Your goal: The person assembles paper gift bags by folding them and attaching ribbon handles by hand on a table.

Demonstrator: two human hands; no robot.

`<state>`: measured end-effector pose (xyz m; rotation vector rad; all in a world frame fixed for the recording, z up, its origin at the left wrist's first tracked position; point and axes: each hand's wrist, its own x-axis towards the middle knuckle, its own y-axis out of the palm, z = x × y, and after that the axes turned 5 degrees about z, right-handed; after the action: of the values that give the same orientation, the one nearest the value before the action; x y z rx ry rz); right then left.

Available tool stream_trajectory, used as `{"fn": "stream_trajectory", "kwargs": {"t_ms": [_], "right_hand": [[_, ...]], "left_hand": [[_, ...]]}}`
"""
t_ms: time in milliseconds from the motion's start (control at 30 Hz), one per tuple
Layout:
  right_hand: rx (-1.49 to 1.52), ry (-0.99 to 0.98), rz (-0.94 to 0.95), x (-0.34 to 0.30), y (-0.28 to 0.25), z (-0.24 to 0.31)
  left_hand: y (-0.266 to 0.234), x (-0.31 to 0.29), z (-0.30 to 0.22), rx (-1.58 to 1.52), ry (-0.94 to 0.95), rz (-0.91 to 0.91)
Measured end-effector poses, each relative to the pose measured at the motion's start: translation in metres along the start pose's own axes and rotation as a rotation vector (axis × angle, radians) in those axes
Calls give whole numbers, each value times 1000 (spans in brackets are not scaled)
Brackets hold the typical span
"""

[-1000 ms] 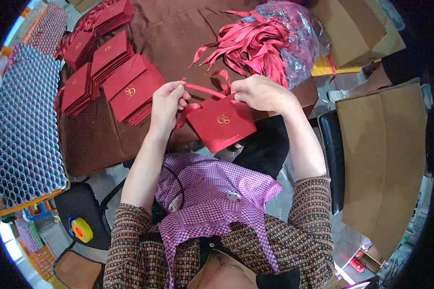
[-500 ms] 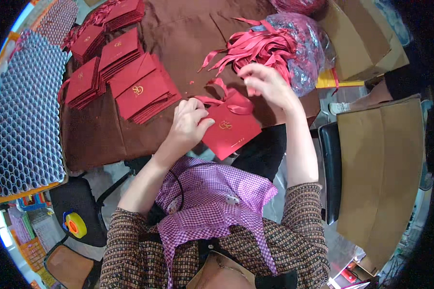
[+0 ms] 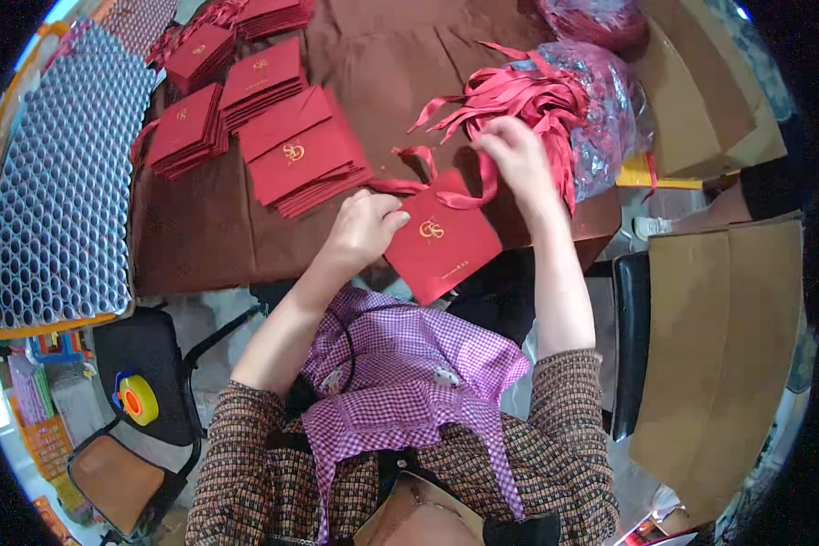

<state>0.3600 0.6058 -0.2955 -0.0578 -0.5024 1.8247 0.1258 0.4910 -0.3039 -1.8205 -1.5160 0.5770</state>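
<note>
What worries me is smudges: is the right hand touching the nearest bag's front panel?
Apart: in the head view, brown tablecloth shows between the right hand and front panel.

Yellow tape [image 3: 147, 398] lies on a black chair [image 3: 139, 341]

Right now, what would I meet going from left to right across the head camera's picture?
Blue-and-white honeycomb-patterned block, smaller red stack, larger red stack, left hand, flat red packet with ribbons, right hand, crinkled clear plastic bag, large brown cardboard panel.
</note>
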Motion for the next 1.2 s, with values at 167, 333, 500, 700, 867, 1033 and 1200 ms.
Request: {"fn": "stream_trajectory", "kwargs": {"t_ms": [167,333,500,700,867,1033,1200], "right_hand": [[545,177,38,-48,14,64],[55,31,87,-91,64,54],[-391,-187,68,-95,84,35],[-577,-175,94,-93,93,29],[-538,-155,81,-95,91,37],[-541,-154,117,-93,87,39],[-668,-218,102,-95,94,40]], "left_hand": [[-5,5,20,-378,-251,300],[-8,9,19,-621,-212,394],[-10,6,22,-666,-184,408],[-8,3,22,-592,-160,394],[-9,1,23,-622,-187,425],[-5,2,31,-679,-188,431],[-4,3,32,-715,-171,414]]}}
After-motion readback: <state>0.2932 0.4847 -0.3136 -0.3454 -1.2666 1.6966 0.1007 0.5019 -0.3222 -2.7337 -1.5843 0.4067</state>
